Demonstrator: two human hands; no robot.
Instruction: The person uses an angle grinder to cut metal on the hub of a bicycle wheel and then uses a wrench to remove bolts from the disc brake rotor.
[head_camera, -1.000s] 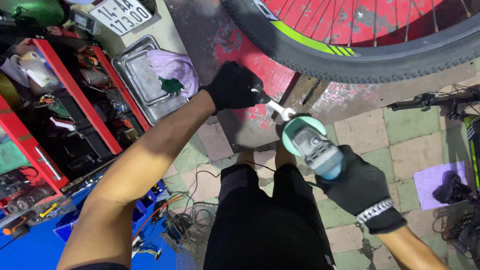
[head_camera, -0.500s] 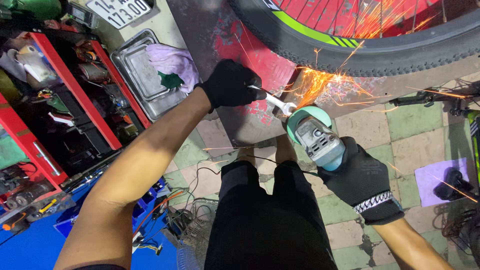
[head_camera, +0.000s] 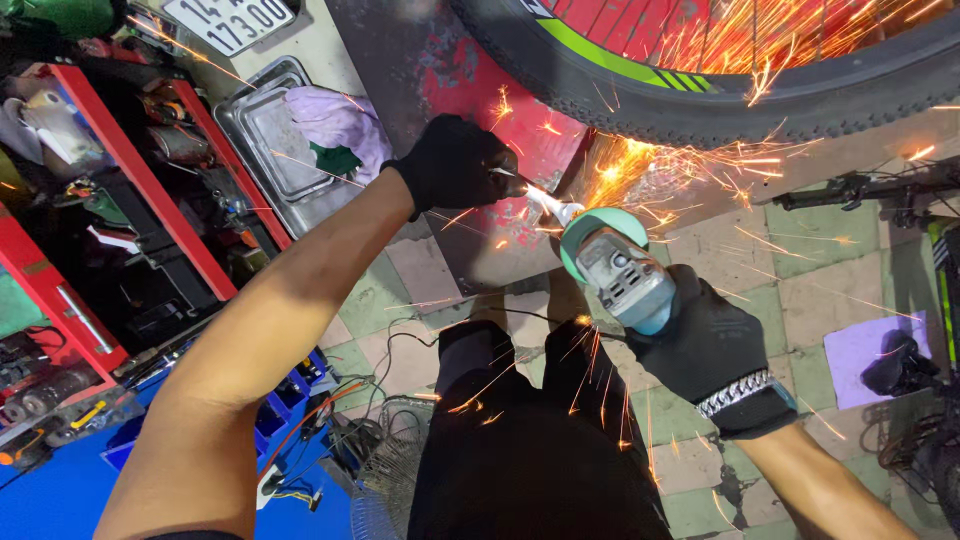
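My left hand, in a black glove, grips a small metal wrench and holds it out over the floor. My right hand, also gloved in black with a metal bracelet at the wrist, holds a teal angle grinder. The grinder's guarded disc meets the wrench's end. Bright orange sparks spray up and right toward a bicycle tyre, and some fall down over my black trousers.
A red tool cabinet with open drawers stands at left. A steel tray with a purple rag lies beside it. Cables and blue boxes crowd the floor lower left. A bicycle handlebar and purple cloth lie at right.
The grinder's disc came against the wrench and sparks began, then grew into a wide spray. Both hands stayed nearly in place.
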